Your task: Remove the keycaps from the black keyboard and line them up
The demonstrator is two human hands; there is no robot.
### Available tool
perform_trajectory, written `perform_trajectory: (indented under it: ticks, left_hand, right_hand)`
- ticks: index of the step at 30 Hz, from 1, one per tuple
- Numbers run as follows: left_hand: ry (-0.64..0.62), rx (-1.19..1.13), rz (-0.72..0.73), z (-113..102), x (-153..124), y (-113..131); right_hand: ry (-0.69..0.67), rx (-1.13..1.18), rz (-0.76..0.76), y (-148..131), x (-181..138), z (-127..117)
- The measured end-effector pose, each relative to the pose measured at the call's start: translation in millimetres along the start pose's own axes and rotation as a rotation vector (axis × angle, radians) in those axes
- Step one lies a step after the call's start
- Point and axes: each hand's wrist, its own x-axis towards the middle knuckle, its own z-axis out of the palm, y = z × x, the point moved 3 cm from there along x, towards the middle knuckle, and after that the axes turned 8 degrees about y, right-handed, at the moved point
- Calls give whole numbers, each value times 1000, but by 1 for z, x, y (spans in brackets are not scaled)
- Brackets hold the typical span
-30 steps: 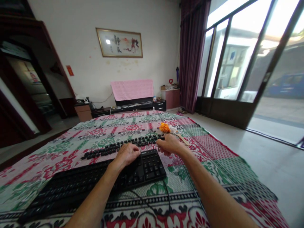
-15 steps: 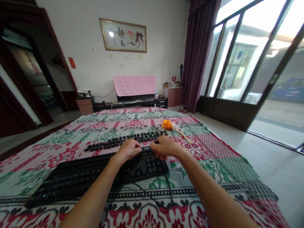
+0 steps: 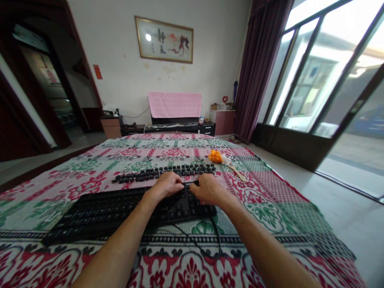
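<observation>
A black keyboard lies on a flowered cloth, its cable looping toward me. My left hand rests on the keyboard's far edge near the right end, fingers curled down over it. My right hand is beside it over the number pad, fingers pinched together; whatever is in them is hidden. Just beyond both hands, several loose black keycaps lie in rows on the cloth.
An orange bundle and a pale brush lie on the cloth to the far right. Past the cloth stand a low black cabinet under a pink cover, and tall glass doors on the right.
My right hand drew back from the row of loose keycaps to the keyboard's number pad, close to my left hand. The camera tilted slightly.
</observation>
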Motion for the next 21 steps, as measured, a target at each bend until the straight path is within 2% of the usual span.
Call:
perform_trajectory:
  ticks: [4,7,15,21]
  left_hand:
    - [-125,-69,32,1,-3,0]
    - [-122,-89,49,1,-4,0]
    - [-109,-113,38,0,-3,2]
    - [-116,-68,50,-1,-4,5]
  right_hand:
    - [-109,82,99,5,3,3]
    - [-172,211,168,10,6,5]
    - [-210,544,273,34,11,8]
    - [-176,565,242,37,12,-8]
